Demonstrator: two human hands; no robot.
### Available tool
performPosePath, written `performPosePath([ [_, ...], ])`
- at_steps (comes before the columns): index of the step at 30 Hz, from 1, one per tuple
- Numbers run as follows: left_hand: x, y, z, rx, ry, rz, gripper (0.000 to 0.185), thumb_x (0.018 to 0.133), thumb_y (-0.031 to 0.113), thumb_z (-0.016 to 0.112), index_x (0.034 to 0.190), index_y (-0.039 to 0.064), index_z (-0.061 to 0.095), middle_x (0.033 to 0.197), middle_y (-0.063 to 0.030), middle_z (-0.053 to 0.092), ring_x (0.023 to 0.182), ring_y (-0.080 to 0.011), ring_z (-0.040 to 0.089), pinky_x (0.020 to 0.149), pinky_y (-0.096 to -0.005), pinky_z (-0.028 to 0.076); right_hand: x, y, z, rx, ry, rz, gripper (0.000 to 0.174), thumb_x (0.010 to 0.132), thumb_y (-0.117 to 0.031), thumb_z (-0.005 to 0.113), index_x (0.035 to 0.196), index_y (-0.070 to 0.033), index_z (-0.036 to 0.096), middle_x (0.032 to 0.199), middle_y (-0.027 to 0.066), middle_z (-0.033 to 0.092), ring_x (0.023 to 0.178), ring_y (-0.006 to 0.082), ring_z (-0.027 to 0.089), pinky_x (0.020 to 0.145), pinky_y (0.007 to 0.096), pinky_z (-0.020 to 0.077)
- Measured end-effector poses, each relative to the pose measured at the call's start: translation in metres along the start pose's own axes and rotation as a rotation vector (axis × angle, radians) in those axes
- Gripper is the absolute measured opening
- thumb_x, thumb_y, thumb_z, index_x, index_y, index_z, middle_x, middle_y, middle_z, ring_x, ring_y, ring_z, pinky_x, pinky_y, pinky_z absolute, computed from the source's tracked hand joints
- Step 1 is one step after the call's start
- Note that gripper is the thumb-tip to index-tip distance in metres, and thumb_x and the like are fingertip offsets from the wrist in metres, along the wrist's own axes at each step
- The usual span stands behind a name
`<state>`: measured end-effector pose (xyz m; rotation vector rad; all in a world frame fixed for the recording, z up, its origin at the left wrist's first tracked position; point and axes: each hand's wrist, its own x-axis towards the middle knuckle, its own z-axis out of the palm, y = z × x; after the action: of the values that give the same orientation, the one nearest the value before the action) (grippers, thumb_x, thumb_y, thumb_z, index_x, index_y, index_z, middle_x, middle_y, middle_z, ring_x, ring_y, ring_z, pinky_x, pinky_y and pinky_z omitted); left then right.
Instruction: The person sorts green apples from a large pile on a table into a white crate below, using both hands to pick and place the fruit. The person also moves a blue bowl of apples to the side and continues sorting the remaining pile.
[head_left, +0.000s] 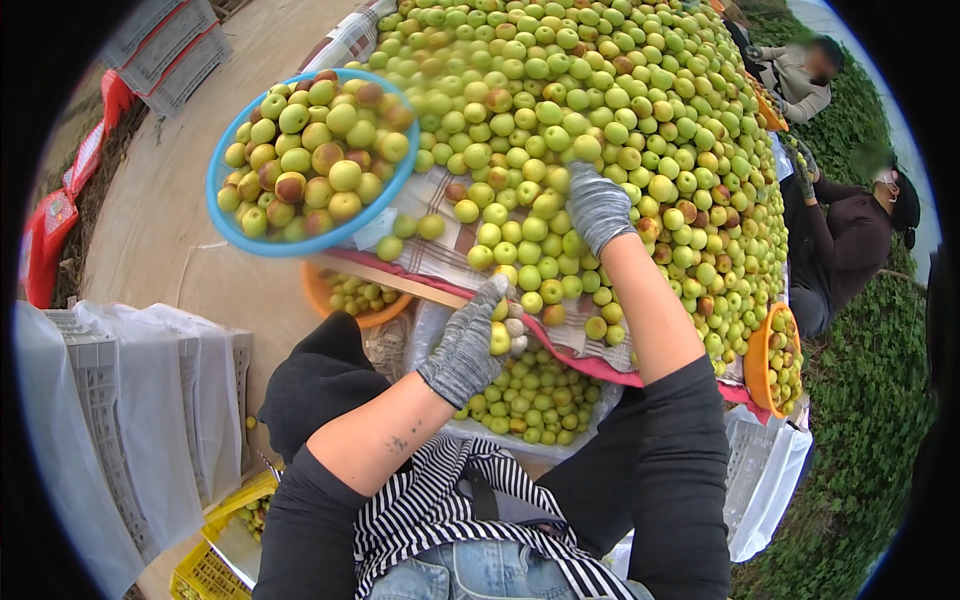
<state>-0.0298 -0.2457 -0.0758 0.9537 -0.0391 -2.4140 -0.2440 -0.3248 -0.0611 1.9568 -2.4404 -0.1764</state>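
Note:
In the grey knit glove of my left hand are a couple of green jujubes, held at the table's near edge above a lined crate of jujubes. My right hand, gloved the same way, reaches into the large heap of jujubes. Its fingertips are among the fruit and partly hidden, so whether it grips one cannot be told. Most of the fruit is yellow-green; some pieces have reddish-brown patches. The heap lies on a plaid cloth with a pink edge.
A blue basket full of browner jujubes sits at the table's left corner. Orange baskets of fruit stand below it and at the right. Plastic-draped grey crates stand left. Two people sit along the right side.

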Motion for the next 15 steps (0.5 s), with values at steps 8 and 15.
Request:
performPosePath([
  [8,0.025,0.007,-0.007,-0.107,-0.033,0.049,0.023,0.085,0.034,0.055,0.083,0.011,0.051,0.068,-0.0007,0.053,0.053,-0.0114,0.051,0.045,-0.0250,0.045,0.001,0.003,-0.012,0.149,-0.109,0.099,0.043,0.072,-0.033,0.061,0.108,-0.010,0.055,0.105,0.0129,0.059,0.094,0.0292,0.059,0.082,0.0385,0.0462],
  [15,0.058,0.024,-0.010,-0.196,0.013,0.182,0.026,0.085,0.038,0.052,0.086,0.011,0.050,0.070,-0.0034,0.054,0.054,-0.0132,0.052,0.046,-0.0258,0.046,-0.003,-0.015,-0.003,0.240,-0.045,-0.050,0.050,0.070,-0.041,0.065,0.109,-0.011,0.057,0.111,0.0104,0.056,0.106,0.0272,0.051,0.092,0.0352,0.0395],
])
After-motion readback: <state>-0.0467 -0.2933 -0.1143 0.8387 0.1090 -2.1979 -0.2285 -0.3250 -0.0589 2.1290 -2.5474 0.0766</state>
